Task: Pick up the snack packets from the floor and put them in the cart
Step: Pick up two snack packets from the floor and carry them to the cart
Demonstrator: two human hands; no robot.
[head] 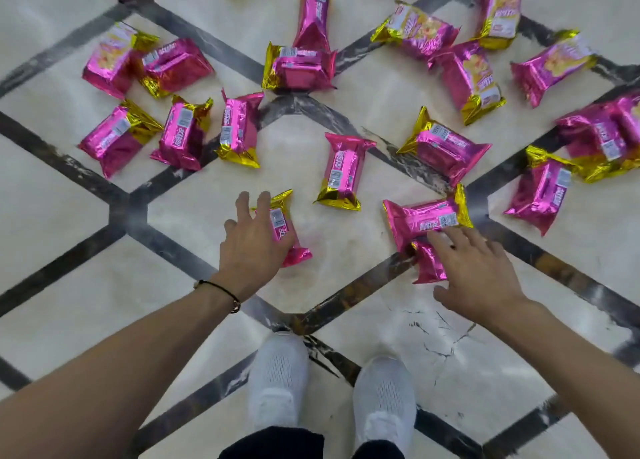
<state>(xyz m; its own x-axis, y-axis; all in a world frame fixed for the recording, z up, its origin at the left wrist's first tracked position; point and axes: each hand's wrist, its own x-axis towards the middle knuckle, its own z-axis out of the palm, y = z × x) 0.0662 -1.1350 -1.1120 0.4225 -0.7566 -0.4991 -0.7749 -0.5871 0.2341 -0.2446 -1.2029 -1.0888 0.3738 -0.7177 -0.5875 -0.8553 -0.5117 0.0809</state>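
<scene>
Several pink and gold foil snack packets lie scattered on the marble floor [346,250]. My left hand [251,247] lies over one packet [282,228], fingers spread across its left side. My right hand [478,271] reaches down onto a packet [427,263] that lies partly under another packet [424,218]; its fingertips touch both. Neither packet is lifted off the floor. More packets, such as the one in the middle [343,171], lie farther away. No cart is in view.
My two white shoes [278,382] [384,399] stand on the floor just below the hands. The floor is cream marble with dark diagonal bands [166,247]. Packets cover the far half of the view from left [114,140] to right [540,190].
</scene>
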